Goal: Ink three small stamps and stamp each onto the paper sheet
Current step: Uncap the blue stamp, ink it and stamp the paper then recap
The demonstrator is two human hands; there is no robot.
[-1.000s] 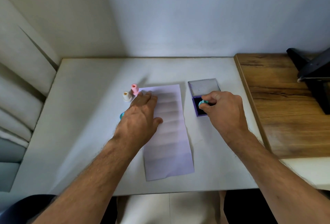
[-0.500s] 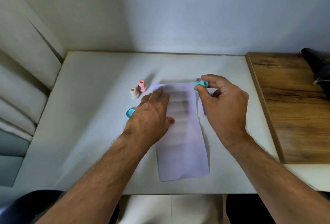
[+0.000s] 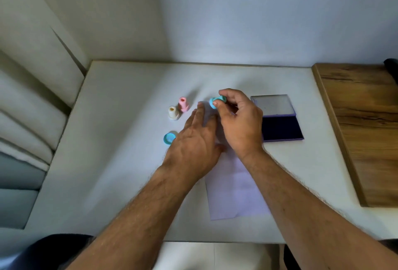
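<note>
My right hand (image 3: 239,123) pinches a small teal stamp (image 3: 217,101) between thumb and fingers, held above the far end of the pale lilac paper sheet (image 3: 234,190). My left hand (image 3: 193,142) lies flat with straight fingers on the sheet's left part, pressing it down. A pink stamp (image 3: 183,104) and a white stamp (image 3: 173,112) stand upright just left of the paper. A teal cap (image 3: 169,138) lies beside my left hand. The open ink pad (image 3: 280,127) sits to the right, its dark pad facing up.
The white table (image 3: 120,140) meets a wall at the back. A wooden board (image 3: 364,127) covers the right side. Pale cushions (image 3: 25,106) line the left edge. A dark object (image 3: 392,64) pokes in at the far right.
My right hand lifted the teal stamp off the ink pad and carried it left over the top of the paper. The left hand stayed pressed on the sheet.
</note>
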